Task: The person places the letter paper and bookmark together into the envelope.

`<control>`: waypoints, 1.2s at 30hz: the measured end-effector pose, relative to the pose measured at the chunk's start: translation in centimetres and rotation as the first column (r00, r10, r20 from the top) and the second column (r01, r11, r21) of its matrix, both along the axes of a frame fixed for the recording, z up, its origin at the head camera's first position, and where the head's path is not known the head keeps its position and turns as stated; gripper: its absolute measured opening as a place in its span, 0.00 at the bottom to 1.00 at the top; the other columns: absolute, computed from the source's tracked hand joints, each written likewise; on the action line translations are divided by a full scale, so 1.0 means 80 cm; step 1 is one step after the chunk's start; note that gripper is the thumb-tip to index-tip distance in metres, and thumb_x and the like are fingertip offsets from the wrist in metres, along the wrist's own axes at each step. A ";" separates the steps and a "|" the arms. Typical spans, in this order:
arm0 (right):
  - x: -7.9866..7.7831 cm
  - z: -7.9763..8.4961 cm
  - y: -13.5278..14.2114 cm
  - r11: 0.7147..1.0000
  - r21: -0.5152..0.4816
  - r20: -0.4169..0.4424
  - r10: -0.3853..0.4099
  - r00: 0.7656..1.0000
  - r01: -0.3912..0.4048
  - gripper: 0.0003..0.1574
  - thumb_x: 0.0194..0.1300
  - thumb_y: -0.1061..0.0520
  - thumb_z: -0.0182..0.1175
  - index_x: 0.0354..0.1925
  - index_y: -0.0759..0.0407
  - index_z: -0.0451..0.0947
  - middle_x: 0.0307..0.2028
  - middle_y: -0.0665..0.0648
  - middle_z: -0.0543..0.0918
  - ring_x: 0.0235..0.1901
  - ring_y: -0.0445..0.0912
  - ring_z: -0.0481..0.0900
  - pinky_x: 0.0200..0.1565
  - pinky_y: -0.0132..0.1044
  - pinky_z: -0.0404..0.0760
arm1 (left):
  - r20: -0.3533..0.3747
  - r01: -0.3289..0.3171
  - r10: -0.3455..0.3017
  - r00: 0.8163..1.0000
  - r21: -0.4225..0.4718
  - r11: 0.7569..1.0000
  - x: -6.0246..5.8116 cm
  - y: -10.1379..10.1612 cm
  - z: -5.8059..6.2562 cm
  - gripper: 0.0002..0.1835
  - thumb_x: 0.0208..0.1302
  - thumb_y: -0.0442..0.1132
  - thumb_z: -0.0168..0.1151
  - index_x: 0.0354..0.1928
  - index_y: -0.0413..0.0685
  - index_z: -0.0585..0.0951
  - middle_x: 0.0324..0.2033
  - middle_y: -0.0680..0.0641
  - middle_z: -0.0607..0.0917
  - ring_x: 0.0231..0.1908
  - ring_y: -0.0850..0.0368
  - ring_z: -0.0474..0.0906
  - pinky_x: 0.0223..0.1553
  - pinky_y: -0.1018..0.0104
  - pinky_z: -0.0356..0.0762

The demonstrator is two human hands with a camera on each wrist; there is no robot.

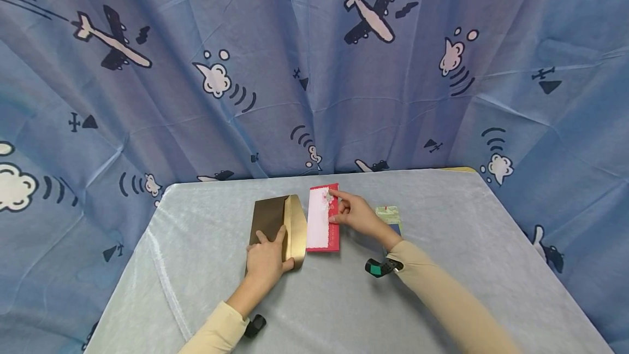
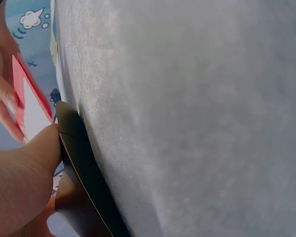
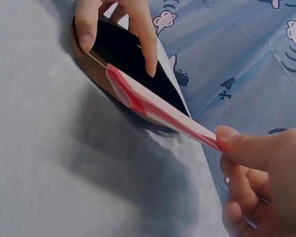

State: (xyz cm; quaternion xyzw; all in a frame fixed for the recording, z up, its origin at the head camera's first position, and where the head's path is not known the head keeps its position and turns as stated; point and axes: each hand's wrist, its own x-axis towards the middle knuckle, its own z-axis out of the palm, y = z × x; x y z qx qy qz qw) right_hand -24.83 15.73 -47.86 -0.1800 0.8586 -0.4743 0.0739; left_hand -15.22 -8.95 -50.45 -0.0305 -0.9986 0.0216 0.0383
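A dark brown paper envelope (image 1: 268,213) with a gold flap (image 1: 297,234) along its right side lies on the table. My left hand (image 1: 264,260) rests on it with fingers spread, the thumb at the flap's near end. In the right wrist view the index finger (image 3: 147,47) stretches over the dark face. My right hand (image 1: 361,216) pinches a red and white card (image 1: 318,223) by its right edge, between thumb and fingers. The card is tilted up, close beside the flap, and overlaps the envelope in the right wrist view.
A small green and blue printed item (image 1: 389,214) lies behind my right wrist, partly hidden by it. The pale cloth-covered table (image 1: 196,245) ends at a blue curtain (image 1: 255,70) with airplane prints. Both wrists wear dark bands.
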 end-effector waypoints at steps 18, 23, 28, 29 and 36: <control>-0.009 -0.007 -0.045 1.000 0.008 0.021 0.030 0.999 -0.030 0.48 0.53 0.63 0.73 0.70 0.62 0.66 0.23 0.50 0.72 0.21 0.40 0.67 0.26 0.30 0.67 | -0.008 -0.001 0.002 1.000 0.037 0.999 0.001 -0.001 0.001 0.46 0.45 0.66 0.72 0.68 0.59 0.73 0.56 0.24 0.79 0.37 0.27 0.84 0.22 0.56 0.80; -0.013 -0.013 -0.051 0.999 0.013 0.020 0.029 0.999 -0.029 0.49 0.53 0.63 0.73 0.71 0.62 0.65 0.22 0.50 0.72 0.22 0.39 0.67 0.26 0.29 0.68 | -0.017 0.006 -0.005 1.000 0.044 0.999 0.001 -0.002 0.001 0.45 0.45 0.65 0.73 0.68 0.59 0.73 0.56 0.23 0.79 0.37 0.26 0.84 0.20 0.57 0.79; -0.015 -0.016 -0.055 1.000 0.015 0.028 0.018 0.999 -0.019 0.50 0.52 0.64 0.74 0.71 0.61 0.65 0.22 0.49 0.71 0.22 0.39 0.67 0.26 0.29 0.67 | -0.011 0.003 -0.002 1.000 0.048 0.999 0.001 -0.002 0.002 0.45 0.46 0.64 0.73 0.68 0.59 0.73 0.56 0.23 0.79 0.37 0.26 0.84 0.20 0.57 0.79; -0.016 -0.016 -0.056 1.000 0.017 0.032 0.017 0.999 -0.017 0.50 0.52 0.64 0.74 0.71 0.60 0.65 0.22 0.49 0.71 0.21 0.39 0.67 0.26 0.29 0.67 | -0.011 0.002 -0.001 1.000 0.051 0.999 0.001 -0.002 0.002 0.45 0.46 0.64 0.73 0.68 0.59 0.72 0.56 0.23 0.79 0.38 0.26 0.84 0.20 0.57 0.79; -0.018 -0.020 -0.059 0.999 0.026 0.057 0.024 0.998 -0.026 0.49 0.53 0.63 0.73 0.71 0.62 0.65 0.21 0.49 0.70 0.20 0.39 0.66 0.24 0.30 0.65 | -0.012 0.002 -0.001 1.000 0.061 0.998 0.001 -0.001 0.001 0.45 0.46 0.64 0.73 0.68 0.58 0.73 0.56 0.23 0.79 0.37 0.26 0.84 0.20 0.56 0.79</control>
